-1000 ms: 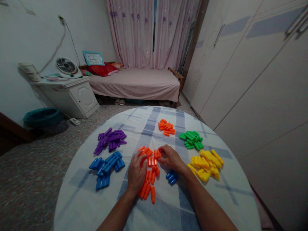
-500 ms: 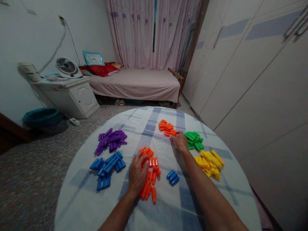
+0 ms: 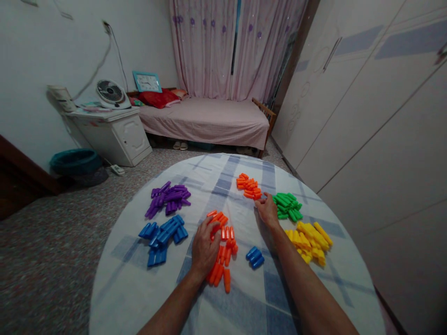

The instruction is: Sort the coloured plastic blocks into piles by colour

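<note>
My left hand [image 3: 205, 246] rests over the left side of a spread of short orange plastic tubes [image 3: 227, 233] in the middle of the table. Its fingers are loosely curled and apart, touching the upper tubes; part of the spread is hidden under it. My right hand [image 3: 268, 211] is at the near edge of a smaller orange tube pile [image 3: 248, 186], thumb and forefinger apart, with nothing visible between them. Green tubes [image 3: 287, 206] lie just right of that hand. Several blue tubes [image 3: 255, 257] sit together between my forearms.
Purple tubes [image 3: 168, 199] and a larger blue pile [image 3: 164, 237] lie at the left of the round table, yellow tubes [image 3: 310, 239] at the right. A checked cloth [image 3: 139, 298] covers the table. Beyond stand a bed [image 3: 209, 118], a white cabinet [image 3: 131, 139] and a wardrobe [image 3: 377, 139].
The view has shifted slightly, so everything appears a little further right. My right hand has drawn back slightly from the far orange pile. My left hand stays over the near orange tubes.
</note>
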